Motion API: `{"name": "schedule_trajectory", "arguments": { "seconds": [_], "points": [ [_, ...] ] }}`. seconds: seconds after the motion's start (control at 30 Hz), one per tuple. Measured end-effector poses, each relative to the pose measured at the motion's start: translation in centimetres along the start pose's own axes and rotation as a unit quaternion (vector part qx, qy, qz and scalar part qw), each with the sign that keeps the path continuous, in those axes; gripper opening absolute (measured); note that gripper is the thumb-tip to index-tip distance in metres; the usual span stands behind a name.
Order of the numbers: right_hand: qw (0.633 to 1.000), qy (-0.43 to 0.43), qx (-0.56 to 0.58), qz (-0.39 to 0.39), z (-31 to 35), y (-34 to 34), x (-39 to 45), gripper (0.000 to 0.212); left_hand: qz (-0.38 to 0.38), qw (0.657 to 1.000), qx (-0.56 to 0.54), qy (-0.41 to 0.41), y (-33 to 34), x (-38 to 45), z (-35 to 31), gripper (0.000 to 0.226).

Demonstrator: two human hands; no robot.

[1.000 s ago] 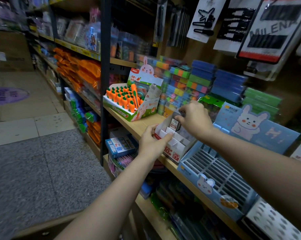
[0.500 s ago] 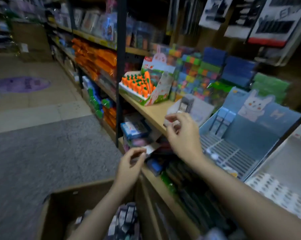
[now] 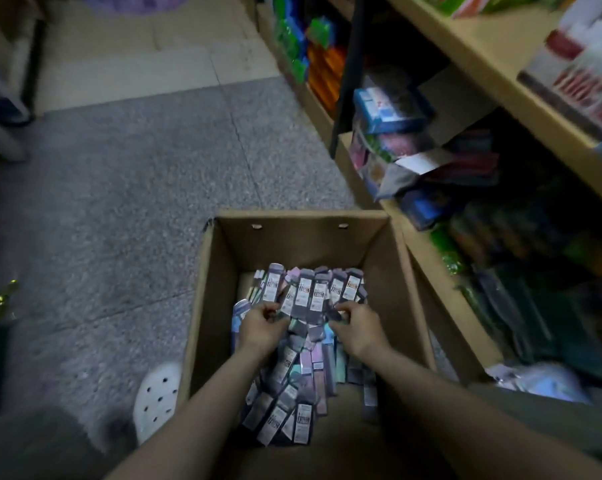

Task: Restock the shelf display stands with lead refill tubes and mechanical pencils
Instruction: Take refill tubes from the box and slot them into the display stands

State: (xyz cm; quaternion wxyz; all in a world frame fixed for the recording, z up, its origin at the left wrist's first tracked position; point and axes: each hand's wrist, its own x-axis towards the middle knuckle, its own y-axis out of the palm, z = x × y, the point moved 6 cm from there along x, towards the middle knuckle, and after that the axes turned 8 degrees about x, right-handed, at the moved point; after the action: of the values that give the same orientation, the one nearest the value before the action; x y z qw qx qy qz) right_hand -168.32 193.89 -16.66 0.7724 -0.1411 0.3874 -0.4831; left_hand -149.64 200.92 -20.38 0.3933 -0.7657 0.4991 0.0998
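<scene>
An open cardboard box (image 3: 219, 258) stands on the floor in front of me, filled with several small dark lead refill tubes (image 3: 310, 292) with white labels. Both my hands are down inside it. My left hand (image 3: 261, 329) curls its fingers round the left end of a fanned row of tubes. My right hand (image 3: 356, 329) grips the right end of the same row. More loose tubes (image 3: 285, 414) lie piled under my forearms. The white and red display stand (image 3: 583, 77) sits blurred on the shelf at the upper right.
Wooden shelves (image 3: 472, 53) with a dark upright post (image 3: 348, 81) run along the right, packed with boxed stationery (image 3: 389, 109). Grey carpet (image 3: 119, 202) covers the floor to the left. A white perforated shoe (image 3: 157, 396) stands beside the box.
My view has dropped from the shelf to the box on the floor. Both hands have left the display stand and gone down into the box, closing on a row of refill tubes.
</scene>
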Motion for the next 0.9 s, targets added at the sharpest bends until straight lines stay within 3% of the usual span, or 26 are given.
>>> {"name": "schedule_trajectory", "arguments": {
  "seconds": [0.2, 0.37, 0.53, 0.6, 0.73, 0.83, 0.9],
  "points": [
    [0.995, 0.074, 0.063, -0.039, -2.1, 3.4, 2.2, 0.035, -0.066, 0.997, 0.043, -0.023, 0.2, -0.2, 1.9, 0.024],
    [0.971, 0.156, 0.141, -0.112, -2.6, 4.6, 2.9, 0.027, -0.067, 0.996, 0.031, -0.046, 0.7, -1.0, 3.2, 0.023],
    [0.949, 0.168, 0.251, -0.088, -4.1, 4.4, 2.1, 0.022, -0.133, 0.989, -0.001, -0.072, 0.0, -2.3, 3.9, 0.02],
    [0.943, 0.151, 0.291, -0.052, -4.4, 4.4, 1.4, 0.023, -0.113, 0.99, -0.051, -0.071, 0.5, -3.0, 3.3, 0.016],
    [0.929, 0.123, 0.341, 0.071, -3.4, 5.6, -0.5, 0.019, 0.035, 0.973, -0.219, -0.055, 2.8, -3.7, 0.6, 0.016],
    [0.945, 0.099, 0.287, 0.125, -3.0, 6.1, -1.8, 0.013, 0.042, 0.982, -0.184, -0.02, 2.9, -3.9, -0.2, 0.021],
    [0.961, 0.094, 0.244, 0.085, -3.7, 5.4, -2.1, 0.018, 0.045, 0.982, -0.181, -0.035, 2.9, -3.9, 0.5, 0.019]
  ]
}}
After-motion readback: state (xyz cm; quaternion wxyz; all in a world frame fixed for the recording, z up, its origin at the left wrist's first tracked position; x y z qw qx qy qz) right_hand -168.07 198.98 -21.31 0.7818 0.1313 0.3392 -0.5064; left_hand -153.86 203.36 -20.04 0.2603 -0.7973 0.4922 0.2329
